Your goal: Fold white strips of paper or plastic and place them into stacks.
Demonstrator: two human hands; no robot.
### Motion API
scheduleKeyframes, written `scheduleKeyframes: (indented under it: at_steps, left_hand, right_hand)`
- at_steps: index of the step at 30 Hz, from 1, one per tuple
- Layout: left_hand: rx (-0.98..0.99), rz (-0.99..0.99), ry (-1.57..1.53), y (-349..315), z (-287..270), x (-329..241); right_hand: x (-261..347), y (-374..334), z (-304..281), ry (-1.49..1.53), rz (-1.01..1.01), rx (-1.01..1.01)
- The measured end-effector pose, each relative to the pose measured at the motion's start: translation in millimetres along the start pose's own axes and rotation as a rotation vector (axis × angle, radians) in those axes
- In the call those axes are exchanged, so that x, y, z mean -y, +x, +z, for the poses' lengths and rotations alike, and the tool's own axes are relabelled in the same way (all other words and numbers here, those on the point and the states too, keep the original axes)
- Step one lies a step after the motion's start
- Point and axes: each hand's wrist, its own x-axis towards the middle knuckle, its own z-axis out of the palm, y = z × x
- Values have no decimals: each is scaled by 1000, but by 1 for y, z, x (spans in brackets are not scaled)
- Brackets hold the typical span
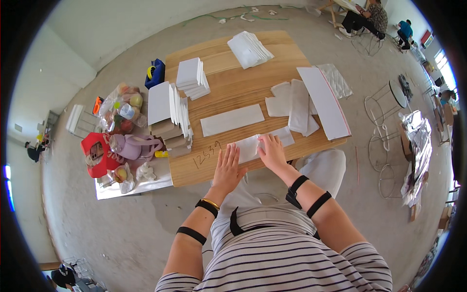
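My left hand (227, 168) lies flat, fingers together, at the near edge of the wooden table (233, 87). It presses on the left end of a white folded paper piece (249, 147). My right hand (271, 151) rests palm down on the same piece, fingertips at its upper edge. A long white paper strip (232, 119) lies just beyond the hands. More white folded pieces (292, 104) sit to the right of it.
Stacks of white sheets (192, 78) and a taller pile on brown boxes (170, 121) stand at the table's left. Another stack (249, 48) sits at the far edge. A long white board (324, 101) lies at right. Bags and fruit (119, 131) crowd the floor left. Wire stools (384, 104) stand right.
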Motion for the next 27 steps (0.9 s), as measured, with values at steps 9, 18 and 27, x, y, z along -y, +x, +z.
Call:
scheduleKeyframes:
  at_steps: [9,18,27]
  left_hand:
    - [34,17,49,-5,12,12]
    - [25,14,64,-5,9,9]
    - [18,69,12,-1,5,7]
  right_hand:
    - [-11,16,20,54,112,-21]
    - [-6,25,24,21,175,-1]
    - [-13,26,22,80,198,25]
